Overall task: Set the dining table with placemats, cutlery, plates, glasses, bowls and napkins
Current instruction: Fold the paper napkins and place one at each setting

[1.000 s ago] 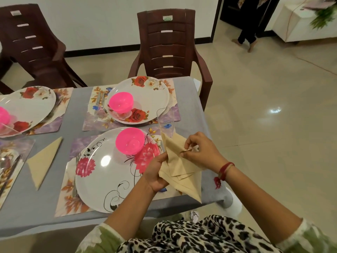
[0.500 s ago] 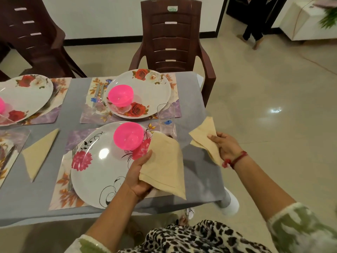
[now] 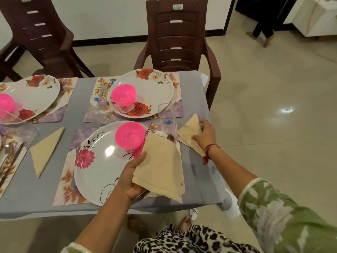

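My left hand (image 3: 132,177) grips a stack of folded beige napkins (image 3: 160,167) over the right edge of the near white plate (image 3: 96,168), which carries a pink bowl (image 3: 129,135). My right hand (image 3: 205,136) holds a single folded beige napkin (image 3: 189,131) down at the grey table's right edge (image 3: 200,190), beside a clear glass (image 3: 166,118). Another folded napkin (image 3: 45,150) lies on the table to the left of the near placemat (image 3: 63,189). A far plate (image 3: 145,92) holds a second pink bowl (image 3: 123,94).
Cutlery (image 3: 104,92) lies left of the far plate. A third plate (image 3: 34,95) with a pink bowl sits at the far left. Brown chairs stand behind the table (image 3: 177,39) and at back left (image 3: 40,33). A person's legs (image 3: 264,31) stand at the back right.
My hands have parted: the right one took one napkin off the stack and carried it right and down to the table edge. The left hand kept the stack over the near plate.
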Motion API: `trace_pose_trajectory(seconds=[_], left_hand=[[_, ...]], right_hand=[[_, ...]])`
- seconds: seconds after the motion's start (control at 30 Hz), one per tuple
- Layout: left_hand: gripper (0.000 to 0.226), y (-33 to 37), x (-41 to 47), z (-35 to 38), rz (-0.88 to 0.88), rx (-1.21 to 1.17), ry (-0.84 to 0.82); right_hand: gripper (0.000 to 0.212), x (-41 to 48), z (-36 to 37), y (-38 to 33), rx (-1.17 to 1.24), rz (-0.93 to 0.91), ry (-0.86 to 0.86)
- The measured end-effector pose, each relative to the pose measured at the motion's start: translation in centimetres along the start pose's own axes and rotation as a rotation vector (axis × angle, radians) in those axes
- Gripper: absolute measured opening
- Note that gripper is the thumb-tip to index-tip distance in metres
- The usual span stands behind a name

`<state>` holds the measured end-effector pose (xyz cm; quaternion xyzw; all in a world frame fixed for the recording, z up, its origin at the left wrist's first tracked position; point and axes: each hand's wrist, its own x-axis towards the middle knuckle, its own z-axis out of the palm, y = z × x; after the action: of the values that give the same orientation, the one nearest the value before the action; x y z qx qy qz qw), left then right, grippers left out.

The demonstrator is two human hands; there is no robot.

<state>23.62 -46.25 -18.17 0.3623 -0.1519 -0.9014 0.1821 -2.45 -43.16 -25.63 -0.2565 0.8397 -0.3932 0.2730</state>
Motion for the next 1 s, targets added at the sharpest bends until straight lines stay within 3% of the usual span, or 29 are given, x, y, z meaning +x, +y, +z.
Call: trace_pose_trajectory(seconds=[0.13, 0.23, 0.33, 0.43, 0.5, 0.6, 0.67, 0.9, 1.0], left_hand=[[0.031, -0.2, -0.1, 0.5, 0.006, 0.011, 0.004], [0.034, -0.4, -0.1, 0.6, 0.006, 0.017, -0.004], [0.073, -0.7, 0.1, 0.4, -0.005, 0.012, 0.003], [0.046, -0.8, 0.1, 0.3, -0.009, 0.014, 0.017], [0.045, -0.9, 0.1, 0.1, -0.013, 0.02, 0.032], [0.082, -1.1, 0.0, -0.2, -0.012, 0.03, 0.037], [0.092, -1.2, 0.1, -0.7, -0.018, 0.033, 0.02], [0.091, -1.4, 0.2, -0.7, -0.014, 0.011, 0.005], [0.088, -1.2, 0.1, -0.8, -0.043, 0.015, -0.018]], right_hand=[[0.053, -1.2, 0.4, 0.7, -0.396, -0.251, 0.035], [0.051, -1.5, 0.8, 1.0, -0.65, -0.424, -0.06], [0.062, -1.1, 1.5, 1.4, -0.831, -0.491, -0.183], [0.076, -0.3, 2.0, 2.1, -0.91, -0.456, -0.215], [0.086, 0.0, 2.3, 2.6, -0.928, -0.43, -0.205], [0.092, 0.3, 2.5, 3.0, -0.919, -0.412, -0.195], [0.09, 0.5, 2.7, 3.2, -0.92, -0.413, -0.195], [0.087, -0.2, 2.0, 2.1, -0.839, -0.433, -0.141], [0.072, -2.0, 1.1, 0.8, -0.49, -0.494, 0.085]])
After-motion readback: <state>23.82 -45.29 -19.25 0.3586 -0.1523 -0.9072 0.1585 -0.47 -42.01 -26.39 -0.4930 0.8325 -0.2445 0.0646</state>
